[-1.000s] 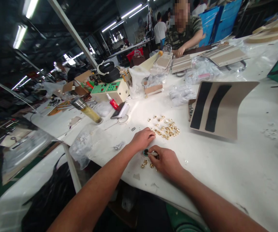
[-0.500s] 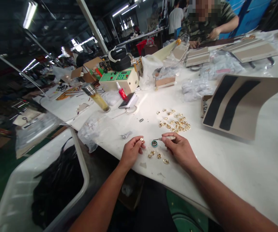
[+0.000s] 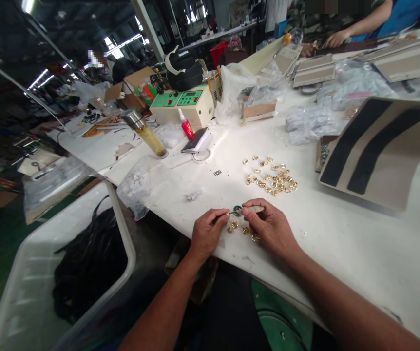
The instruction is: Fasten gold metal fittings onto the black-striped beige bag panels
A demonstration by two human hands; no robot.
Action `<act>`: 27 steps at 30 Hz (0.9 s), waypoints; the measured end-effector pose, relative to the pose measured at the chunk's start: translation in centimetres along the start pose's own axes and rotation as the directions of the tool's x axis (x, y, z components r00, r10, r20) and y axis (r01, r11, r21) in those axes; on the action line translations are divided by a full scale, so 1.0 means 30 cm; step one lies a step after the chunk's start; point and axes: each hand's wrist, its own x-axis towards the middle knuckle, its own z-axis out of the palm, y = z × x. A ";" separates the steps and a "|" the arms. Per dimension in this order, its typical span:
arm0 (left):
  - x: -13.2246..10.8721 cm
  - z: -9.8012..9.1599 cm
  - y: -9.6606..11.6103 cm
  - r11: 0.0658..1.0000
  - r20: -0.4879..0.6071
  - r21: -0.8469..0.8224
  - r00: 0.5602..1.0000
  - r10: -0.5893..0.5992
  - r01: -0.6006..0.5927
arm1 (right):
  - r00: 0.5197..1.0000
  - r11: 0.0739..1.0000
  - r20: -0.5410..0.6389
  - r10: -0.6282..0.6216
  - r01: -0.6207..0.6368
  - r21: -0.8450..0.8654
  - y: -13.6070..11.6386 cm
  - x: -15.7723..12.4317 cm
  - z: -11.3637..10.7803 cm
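Observation:
My left hand [image 3: 208, 231] is closed in a pinch on a small gold metal fitting [image 3: 228, 213]. Between the fingers of my right hand [image 3: 276, 228] is a small screwdriver [image 3: 256, 209] with a pale handle and a thin dark shaft. Its tip points left and meets the fitting, as far as I can tell. Just behind the shaft sits a small round green container [image 3: 237, 207], partly covered. Several gold fittings [image 3: 235, 224] lie on the white table below the tool, one of them partly under my right hand. Farther back is a scattered pile of gold rings and clasps [image 3: 276, 183].
A tan panel with black stripes [image 3: 374, 146] leans at the right. Behind stand a control box [image 3: 184, 109], a red bottle [image 3: 186, 126], a notebook [image 3: 196, 141] and a glass flask [image 3: 149, 136]. A white bin [image 3: 124, 229] is left. A co-worker's hand [image 3: 337, 39] shows across the table.
My left hand has moved right and the screwdriver's tip has come to its fitting. My right hand now partly covers the green container and one loose fitting. The view has shifted slightly.

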 end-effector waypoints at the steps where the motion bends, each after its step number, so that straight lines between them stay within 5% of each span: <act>1: 0.000 -0.001 -0.001 1.000 0.000 0.002 1.000 0.006 -0.006 | 1.000 1.000 0.002 -0.001 0.001 0.000 0.002 0.001 0.000; 17: -0.004 0.006 0.003 0.997 -0.014 0.040 0.997 0.073 -0.072 | 0.999 0.994 0.035 -0.024 0.028 -0.108 -0.001 -0.001 -0.004; 27: -0.025 0.043 -0.003 0.944 -0.102 0.179 0.949 0.299 -0.278 | 1.000 0.945 -0.017 -0.015 0.009 -0.327 -0.004 0.026 -0.035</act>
